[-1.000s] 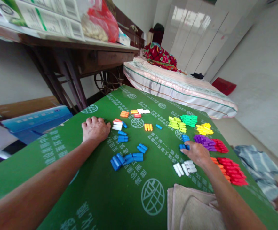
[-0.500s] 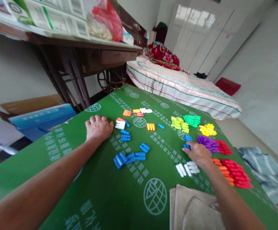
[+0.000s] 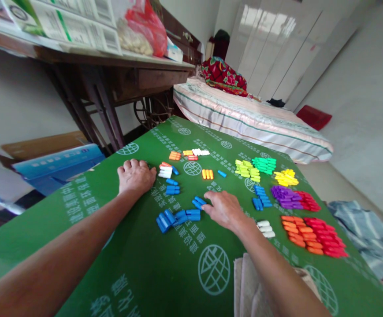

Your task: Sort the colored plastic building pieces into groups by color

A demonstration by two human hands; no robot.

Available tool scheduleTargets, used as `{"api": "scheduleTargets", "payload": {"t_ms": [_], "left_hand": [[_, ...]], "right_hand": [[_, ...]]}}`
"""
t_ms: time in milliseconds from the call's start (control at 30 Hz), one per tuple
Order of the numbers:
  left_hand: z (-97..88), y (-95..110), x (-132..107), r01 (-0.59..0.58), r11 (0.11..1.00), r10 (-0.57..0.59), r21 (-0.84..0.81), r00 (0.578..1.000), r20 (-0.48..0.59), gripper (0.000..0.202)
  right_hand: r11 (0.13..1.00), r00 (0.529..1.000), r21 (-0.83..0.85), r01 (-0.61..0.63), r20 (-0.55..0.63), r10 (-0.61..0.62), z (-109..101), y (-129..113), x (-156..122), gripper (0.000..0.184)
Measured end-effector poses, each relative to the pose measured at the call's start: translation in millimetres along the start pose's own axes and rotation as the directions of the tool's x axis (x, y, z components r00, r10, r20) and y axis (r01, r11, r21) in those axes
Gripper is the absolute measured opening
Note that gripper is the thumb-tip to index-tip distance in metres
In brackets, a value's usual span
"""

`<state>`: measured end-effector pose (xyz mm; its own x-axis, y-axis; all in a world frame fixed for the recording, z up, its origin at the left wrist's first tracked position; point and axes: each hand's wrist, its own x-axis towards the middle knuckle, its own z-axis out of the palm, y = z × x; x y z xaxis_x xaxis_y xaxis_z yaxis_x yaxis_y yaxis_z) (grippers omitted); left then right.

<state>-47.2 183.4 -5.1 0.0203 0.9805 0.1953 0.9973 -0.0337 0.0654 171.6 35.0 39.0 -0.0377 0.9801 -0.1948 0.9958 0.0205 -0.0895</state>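
Note:
My right hand (image 3: 222,209) reaches over the green board with thumb and forefinger apart, right beside a pair of small blue plastic tubes (image 3: 198,202). A larger group of blue tubes (image 3: 168,218) lies just left of and below them. On the left, my left hand (image 3: 136,177) rests on the board with its fingers curled under; what they hold, if anything, is hidden. White tubes (image 3: 165,172) and more blue tubes (image 3: 172,189) lie close to its right. A neat blue bundle (image 3: 261,198) sits to the right of my right hand.
Sorted piles of green (image 3: 264,165), purple (image 3: 285,197), orange (image 3: 302,233) and red tubes (image 3: 326,237) cover the board's right side. A folded beige cloth (image 3: 250,286) lies at the front, under my right forearm. A wooden table (image 3: 158,78) and a bed (image 3: 244,114) stand beyond.
My right hand has moved left from the blue bundle on the right to the blue pair near the middle. The blue bundle stays behind. My left hand has not moved.

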Motion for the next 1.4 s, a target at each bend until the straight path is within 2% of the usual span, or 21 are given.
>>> {"api": "scheduleTargets", "payload": {"t_ms": [133, 300, 433, 567, 667, 767, 900, 1067, 1167, 1267, 1400], "left_hand": [[0.2, 0, 0, 0.002, 1.0, -0.002, -0.007, 1.0, -0.004, 0.061], [1.7, -1, 0, -0.007, 1.0, 0.006, -0.022, 1.0, -0.012, 0.062], [0.6, -1, 0, 0.001, 1.0, 0.0, -0.025, 1.0, 0.003, 0.061], [-1.6, 1, -1, 0.006, 1.0, -0.006, -0.015, 1.0, 0.007, 0.061], [-1.6, 1, -1, 0.008, 1.0, -0.008, -0.01, 1.0, 0.01, 0.06], [0.4, 1, 0, 0.005, 1.0, -0.005, -0.013, 1.0, 0.004, 0.06], [2.8, -1, 1, 0.002, 1.0, -0.002, -0.008, 1.0, -0.002, 0.061], [0.9, 0, 1, -0.001, 1.0, 0.001, -0.02, 1.0, 0.004, 0.062], [-0.3, 1, 0, 0.008, 0.999, -0.007, -0.038, 1.0, 0.01, 0.062], [0.4, 2, 0, 0.01, 0.999, -0.009, -0.036, 1.0, 0.007, 0.063], [4.1, 0, 1, -0.002, 1.0, 0.002, -0.006, 1.0, -0.018, 0.061]], "right_hand": [[1.0, 1.0, -0.018, -0.005, 0.017, 0.005, 3, -11, 11, 0.026], [0.997, 0.997, -0.053, -0.064, 0.027, 0.066, 7, -1, 10, 0.025], [0.989, 0.99, -0.086, -0.12, 0.059, 0.126, 6, 24, -1, 0.023], [0.978, 0.979, -0.113, -0.174, 0.087, 0.184, 3, 60, -13, 0.038], [0.955, 0.961, -0.139, -0.261, 0.062, 0.271, 1, 84, -19, 0.044], [0.939, 0.944, -0.116, -0.324, 0.021, 0.328, 2, 94, -23, 0.048], [0.944, 0.948, -0.084, -0.319, -0.022, 0.318, 7, 84, -22, 0.039], [0.951, 0.962, -0.142, -0.274, -0.022, 0.274, 12, 75, -17, 0.03], [0.966, 0.972, -0.114, -0.232, 0.011, 0.235, 13, 88, -19, 0.024], [0.972, 0.972, -0.053, -0.23, 0.032, 0.232, 16, 111, -24, 0.032], [0.96, 0.961, 0.041, -0.277, -0.011, 0.278, 24, 140, -30, 0.039]]}}
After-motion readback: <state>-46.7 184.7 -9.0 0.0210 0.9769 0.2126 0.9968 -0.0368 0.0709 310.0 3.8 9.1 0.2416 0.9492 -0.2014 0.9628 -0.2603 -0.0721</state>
